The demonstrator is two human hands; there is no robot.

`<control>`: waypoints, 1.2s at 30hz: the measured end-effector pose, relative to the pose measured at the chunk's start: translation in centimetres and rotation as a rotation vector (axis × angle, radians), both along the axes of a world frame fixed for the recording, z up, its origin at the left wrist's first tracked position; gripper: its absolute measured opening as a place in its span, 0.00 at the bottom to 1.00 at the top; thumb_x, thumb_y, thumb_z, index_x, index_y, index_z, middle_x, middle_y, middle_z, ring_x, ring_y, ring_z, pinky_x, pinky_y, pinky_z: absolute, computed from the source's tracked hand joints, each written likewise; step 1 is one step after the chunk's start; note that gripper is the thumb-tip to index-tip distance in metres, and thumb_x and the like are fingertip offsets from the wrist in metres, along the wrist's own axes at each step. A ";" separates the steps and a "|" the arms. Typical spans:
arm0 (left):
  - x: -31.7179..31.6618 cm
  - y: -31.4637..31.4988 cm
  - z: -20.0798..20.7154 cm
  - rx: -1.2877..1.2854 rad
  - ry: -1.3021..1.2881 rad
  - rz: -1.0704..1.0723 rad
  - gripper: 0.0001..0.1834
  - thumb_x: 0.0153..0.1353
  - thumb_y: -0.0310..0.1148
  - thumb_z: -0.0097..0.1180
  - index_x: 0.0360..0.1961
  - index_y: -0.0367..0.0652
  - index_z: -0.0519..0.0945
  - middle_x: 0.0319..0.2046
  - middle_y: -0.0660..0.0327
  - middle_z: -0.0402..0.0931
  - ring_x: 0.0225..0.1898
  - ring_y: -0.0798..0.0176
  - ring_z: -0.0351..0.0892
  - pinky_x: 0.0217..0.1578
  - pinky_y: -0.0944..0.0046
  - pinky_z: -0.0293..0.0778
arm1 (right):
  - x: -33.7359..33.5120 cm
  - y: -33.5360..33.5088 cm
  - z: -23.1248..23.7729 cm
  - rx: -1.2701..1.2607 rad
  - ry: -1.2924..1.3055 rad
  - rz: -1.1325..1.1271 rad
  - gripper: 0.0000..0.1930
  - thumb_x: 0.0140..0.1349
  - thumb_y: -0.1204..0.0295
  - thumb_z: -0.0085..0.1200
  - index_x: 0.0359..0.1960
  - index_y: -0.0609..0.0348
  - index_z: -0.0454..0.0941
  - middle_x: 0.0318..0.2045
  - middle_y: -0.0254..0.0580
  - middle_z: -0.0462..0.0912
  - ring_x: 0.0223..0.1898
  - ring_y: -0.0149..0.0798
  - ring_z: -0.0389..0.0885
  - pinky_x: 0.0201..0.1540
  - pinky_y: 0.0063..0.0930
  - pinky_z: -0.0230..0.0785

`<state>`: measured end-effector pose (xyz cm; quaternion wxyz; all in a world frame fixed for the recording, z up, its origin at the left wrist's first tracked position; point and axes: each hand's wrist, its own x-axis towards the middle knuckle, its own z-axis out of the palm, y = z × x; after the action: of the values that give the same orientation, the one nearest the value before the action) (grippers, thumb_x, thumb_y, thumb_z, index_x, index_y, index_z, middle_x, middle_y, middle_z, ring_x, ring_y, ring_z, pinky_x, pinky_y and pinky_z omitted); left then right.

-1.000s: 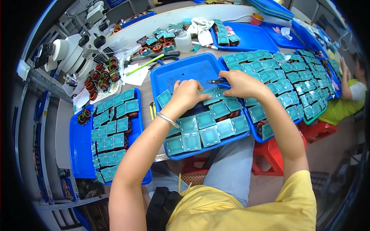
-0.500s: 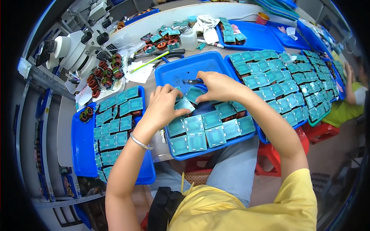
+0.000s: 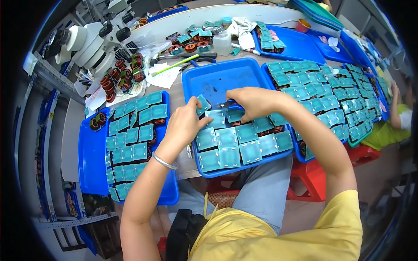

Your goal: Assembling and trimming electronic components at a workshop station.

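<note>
In front of me a blue tray (image 3: 226, 71) holds rows of coils topped with square green plates (image 3: 248, 151). The fingers of my left hand (image 3: 183, 124) are closed on a tilted green-topped coil (image 3: 203, 104) at the left end of the farthest row. Its thumb lies by the edge of the neighbouring green plate (image 3: 215, 118). My right hand (image 3: 254, 102) is wrapped round a pair of cutting pliers (image 3: 230, 105) with dark blue handles. The pliers' tips point left, toward the tilted coil, and appear apart from it.
Filled blue trays flank mine on the left (image 3: 161, 191) and right (image 3: 263, 71). Bare copper coils (image 3: 124, 74), a green-yellow stick (image 3: 174, 65) and a clear bottle (image 3: 222, 42) lie beyond. Red stools (image 3: 311, 178) stand at right, near another person's arm (image 3: 395, 102).
The view has shifted slightly. My left fingers now hold a tilted coil at the row's end, and the plate by my thumb lies flatter. My right hand with the pliers has come lower.
</note>
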<state>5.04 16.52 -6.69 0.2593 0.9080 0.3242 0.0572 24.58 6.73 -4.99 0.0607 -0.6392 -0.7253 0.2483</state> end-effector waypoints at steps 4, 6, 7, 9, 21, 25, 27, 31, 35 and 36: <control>0.0 0.8 -0.5 0.053 -0.055 0.008 0.20 0.47 0.35 0.64 0.38 0.38 0.71 0.36 0.47 0.72 0.38 0.45 0.74 0.37 0.54 0.71 | -0.4 -0.7 0.2 0.009 0.032 -0.031 0.27 0.43 0.68 0.64 0.44 0.67 0.68 0.41 0.55 0.76 0.44 0.54 0.74 0.46 0.40 0.67; -0.1 1.7 -1.0 0.197 -0.134 -0.004 0.20 0.48 0.35 0.63 0.41 0.40 0.72 0.38 0.48 0.72 0.41 0.46 0.74 0.40 0.54 0.70 | -0.7 -0.5 0.2 0.215 0.055 -0.115 0.26 0.45 0.68 0.63 0.44 0.65 0.68 0.39 0.54 0.76 0.43 0.54 0.75 0.45 0.41 0.67; -0.1 2.1 -1.0 0.232 -0.165 -0.072 0.21 0.48 0.33 0.63 0.43 0.41 0.73 0.39 0.49 0.73 0.43 0.50 0.73 0.42 0.57 0.70 | -1.2 -0.1 0.3 0.219 0.041 -0.097 0.24 0.45 0.68 0.62 0.44 0.63 0.68 0.39 0.53 0.76 0.43 0.54 0.75 0.44 0.41 0.67; 0.4 3.4 -1.8 0.209 -0.160 -0.225 0.26 0.50 0.33 0.62 0.52 0.45 0.72 0.41 0.52 0.71 0.43 0.51 0.72 0.47 0.59 0.68 | -2.3 0.4 -0.5 0.203 0.035 -0.054 0.24 0.45 0.69 0.62 0.43 0.62 0.68 0.40 0.53 0.76 0.43 0.53 0.75 0.44 0.41 0.67; 0.4 5.6 -1.8 0.204 0.048 -0.283 0.26 0.48 0.44 0.63 0.48 0.47 0.75 0.31 0.58 0.72 0.39 0.56 0.69 0.44 0.56 0.64 | -3.3 0.3 -1.4 0.257 0.001 0.014 0.23 0.43 0.72 0.59 0.41 0.64 0.66 0.39 0.51 0.76 0.45 0.51 0.74 0.45 0.43 0.68; -0.6 4.8 -1.2 0.252 0.047 -0.199 0.23 0.45 0.44 0.65 0.39 0.44 0.76 0.30 0.60 0.72 0.42 0.56 0.68 0.46 0.55 0.60 | -3.3 0.6 -1.5 0.220 0.009 0.009 0.24 0.42 0.71 0.60 0.41 0.65 0.66 0.38 0.52 0.77 0.43 0.52 0.75 0.44 0.42 0.68; -0.9 4.7 -2.2 0.342 -0.014 -0.208 0.21 0.45 0.44 0.64 0.38 0.43 0.76 0.31 0.60 0.72 0.42 0.56 0.68 0.47 0.55 0.60 | -3.8 0.5 -1.2 0.272 -0.123 0.026 0.25 0.41 0.70 0.61 0.41 0.65 0.66 0.36 0.52 0.77 0.42 0.52 0.76 0.43 0.42 0.68; -0.9 4.3 -2.0 0.485 0.001 -0.245 0.19 0.46 0.42 0.64 0.36 0.42 0.75 0.33 0.59 0.74 0.44 0.55 0.68 0.50 0.50 0.59 | -3.9 0.3 -1.1 0.274 -0.163 0.035 0.25 0.40 0.69 0.62 0.41 0.65 0.66 0.36 0.52 0.77 0.42 0.51 0.76 0.43 0.42 0.68; -0.3 3.8 -1.5 0.604 0.082 -0.224 0.20 0.46 0.42 0.63 0.37 0.42 0.76 0.35 0.58 0.75 0.46 0.55 0.68 0.53 0.43 0.58 | -3.8 0.1 -1.3 0.285 -0.188 -0.027 0.27 0.40 0.68 0.61 0.43 0.64 0.66 0.35 0.53 0.77 0.41 0.51 0.75 0.44 0.40 0.67; -0.1 4.0 -1.7 0.628 0.070 -0.235 0.20 0.46 0.42 0.63 0.38 0.42 0.77 0.36 0.58 0.75 0.47 0.55 0.69 0.54 0.41 0.57 | -3.8 0.1 -1.3 0.306 -0.180 -0.038 0.27 0.40 0.68 0.61 0.43 0.64 0.66 0.35 0.53 0.77 0.41 0.51 0.75 0.44 0.40 0.67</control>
<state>4.95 20.56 -8.36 -0.0397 0.9760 0.1926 0.0930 20.75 6.82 -6.29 0.0969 -0.6558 -0.7449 0.0756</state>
